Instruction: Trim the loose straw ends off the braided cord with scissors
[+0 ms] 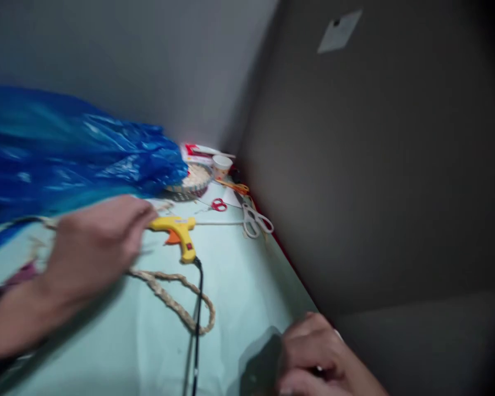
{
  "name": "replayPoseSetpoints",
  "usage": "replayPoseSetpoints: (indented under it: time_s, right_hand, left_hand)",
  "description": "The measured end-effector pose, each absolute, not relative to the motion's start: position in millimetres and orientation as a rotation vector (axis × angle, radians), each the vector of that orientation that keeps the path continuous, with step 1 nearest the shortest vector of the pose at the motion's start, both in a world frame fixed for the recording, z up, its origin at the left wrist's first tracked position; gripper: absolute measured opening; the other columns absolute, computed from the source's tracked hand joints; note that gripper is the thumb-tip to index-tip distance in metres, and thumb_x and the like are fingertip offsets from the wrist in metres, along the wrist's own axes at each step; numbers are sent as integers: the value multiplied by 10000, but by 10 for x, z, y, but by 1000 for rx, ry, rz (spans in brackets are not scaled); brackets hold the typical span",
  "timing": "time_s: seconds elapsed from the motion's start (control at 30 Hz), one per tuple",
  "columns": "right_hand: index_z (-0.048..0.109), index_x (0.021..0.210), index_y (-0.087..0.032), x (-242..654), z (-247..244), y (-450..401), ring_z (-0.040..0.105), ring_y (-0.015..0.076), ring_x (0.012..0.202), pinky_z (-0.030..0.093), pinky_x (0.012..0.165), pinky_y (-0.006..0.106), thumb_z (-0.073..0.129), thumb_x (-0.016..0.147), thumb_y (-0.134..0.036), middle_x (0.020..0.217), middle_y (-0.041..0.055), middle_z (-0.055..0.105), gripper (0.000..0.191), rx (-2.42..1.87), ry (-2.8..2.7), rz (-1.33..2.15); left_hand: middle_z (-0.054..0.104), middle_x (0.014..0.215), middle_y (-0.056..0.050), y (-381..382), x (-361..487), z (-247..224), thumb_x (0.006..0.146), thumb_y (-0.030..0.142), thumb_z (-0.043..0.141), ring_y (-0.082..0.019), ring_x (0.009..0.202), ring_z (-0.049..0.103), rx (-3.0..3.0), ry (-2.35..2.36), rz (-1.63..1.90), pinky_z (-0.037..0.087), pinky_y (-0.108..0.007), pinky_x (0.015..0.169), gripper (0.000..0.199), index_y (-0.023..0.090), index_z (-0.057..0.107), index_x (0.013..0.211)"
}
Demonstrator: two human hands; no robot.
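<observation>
My left hand (99, 242) is closed and blurred at the left, beside the nozzle end of a yellow glue gun (174, 224) with an orange trigger. What its fingers hold, if anything, cannot be made out. A braided straw rope (171, 302) comes out from under this hand and loops on the pale green table cover (239, 280), where the gun's black cord (197, 330) crosses it. At the lower right, over the table's edge, my right hand (317, 357) is curled closed; its fingertips are blurred and any small thing in them is hidden.
A blue plastic bag (86, 148) fills the back left. Near the far corner are a basket (193, 179), a white cup (221, 165), red-handled scissors (219, 205) and larger grey-handled scissors (253, 220). A dark wall (375, 165) borders the table's right side.
</observation>
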State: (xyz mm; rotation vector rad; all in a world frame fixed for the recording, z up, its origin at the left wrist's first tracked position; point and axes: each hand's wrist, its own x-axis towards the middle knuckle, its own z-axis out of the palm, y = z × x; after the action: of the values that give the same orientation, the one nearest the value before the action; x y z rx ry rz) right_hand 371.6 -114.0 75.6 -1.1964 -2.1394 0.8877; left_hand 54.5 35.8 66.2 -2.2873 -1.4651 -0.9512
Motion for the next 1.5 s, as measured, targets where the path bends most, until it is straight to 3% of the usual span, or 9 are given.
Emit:
replayPoseSetpoints:
  time_s: [0.17, 0.23, 0.3, 0.47, 0.77, 0.93, 1.07, 1.23, 1.5]
  right_hand:
    - [703, 948, -213, 3176, 938, -643, 693, 154, 675, 528, 669, 221, 573, 1040, -341, 773, 36, 765, 204, -925, -2160, 601]
    - [653, 1130, -191, 2828, 854, -487, 712, 164, 755, 553, 728, 229, 561, 1044, -376, 959, 73, 805, 224, -558, -2236, 500]
    - [603, 1263, -202, 2504, 705, -414, 723, 187, 841, 569, 807, 262, 574, 1031, -404, 1226, 94, 770, 309, -475, -2304, 397]
    - [551, 1373, -261, 2077, 403, -383, 701, 252, 1004, 579, 921, 344, 702, 934, -407, 1367, 30, 706, 486, -643, -2295, 356]
    - [559, 1369, -228, 2124, 404, -100, 732, 201, 855, 620, 719, 242, 582, 976, -151, 1116, 62, 800, 401, -400, -2389, 461]
    - [674, 1018, -225, 2332, 665, 49, 704, 131, 707, 570, 691, 199, 524, 990, -176, 833, 21, 763, 161, -612, -2025, 489]
    - [575, 723, -225, 2761, 662, 350, 470, 88, 406, 398, 470, 185, 520, 1026, -340, 507, -67, 518, 329, -1302, -1902, 301]
    - [496, 629, -238, 3010, 329, 608, 443, 158, 434, 307, 481, 274, 358, 992, -608, 470, -11, 482, 537, -1671, -2201, 315]
    - [602, 801, -200, 2753, 316, 564, 602, 234, 596, 345, 578, 298, 366, 969, -638, 646, 74, 695, 525, -1758, -2298, 562]
  left_hand:
    - [703, 744, -43, 239, 902, 792, 892, 29, 578, -220, 697, 669, -2308, -1289, -487, 497, -341, 639, 186, 156, 714, 892]
    - [731, 875, -39, 267, 963, 793, 930, 136, 648, -206, 786, 704, -2321, -1336, -337, 571, -364, 711, 81, 148, 706, 985]
    - [729, 1125, -68, 314, 996, 790, 951, 308, 677, -212, 919, 719, -2359, -1386, -198, 610, -414, 790, 256, 169, 675, 1166]
    - [680, 1297, -99, 411, 1030, 765, 950, 352, 676, -256, 1055, 701, -2476, -1421, 3, 602, -478, 871, 375, 195, 631, 1287]
    - [673, 1311, -106, 473, 1091, 538, 947, 351, 679, -262, 1070, 697, -2616, -1379, 100, 598, -483, 882, 386, 191, 627, 1295]
    - [673, 1310, -107, 529, 1025, 524, 948, 349, 678, -262, 1071, 697, -2551, -1465, 94, 598, -482, 881, 385, 189, 627, 1295]
    - [675, 1307, -103, 529, 962, 584, 948, 351, 678, -261, 1070, 697, -2441, -1546, 76, 597, -485, 884, 380, 193, 630, 1290]
    - [698, 1252, -92, 523, 943, 660, 950, 342, 678, -243, 1021, 709, -2418, -1538, 54, 605, -461, 854, 340, 184, 649, 1249]
    - [729, 1148, -71, 484, 962, 758, 951, 326, 679, -218, 947, 721, -2435, -1492, -21, 612, -428, 813, 267, 171, 677, 1169]
